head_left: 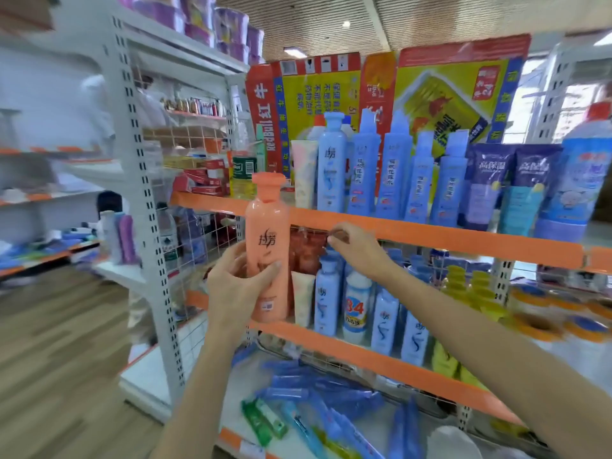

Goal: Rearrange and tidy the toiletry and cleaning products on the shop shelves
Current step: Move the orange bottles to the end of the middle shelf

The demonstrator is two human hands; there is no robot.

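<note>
Orange plastic dominates the head view: a tall orange shampoo bottle (267, 250) stands upright in a person's left hand (236, 286), lifted in front of the shop shelves rather than resting on them. The fingers (270, 271) curl round the lower half of the bottle, thumb on the near side, so the printed label faces outward and the cap rises well above the fingertips, level with the upper shelf's orange edge strip (430, 231). That grip, low and upright, looks chosen to slot the bottle into a row without tipping its neighbours.

Just beyond those fingers, on the middle shelf, stand reddish bottles (306, 251), a pale tube (303, 298) and a row of blue bottles (328, 293); the reddish ones are likely where this bottle belongs.

The right hand (356, 248) reaches in under the edge strip, fingertips drawn together as if pinching something small and dark; what it is cannot be told through the blur. It may be clearing space at the back.

Blue packets (318, 392) lie loose on the lowest shelf, below both wrists.
</note>
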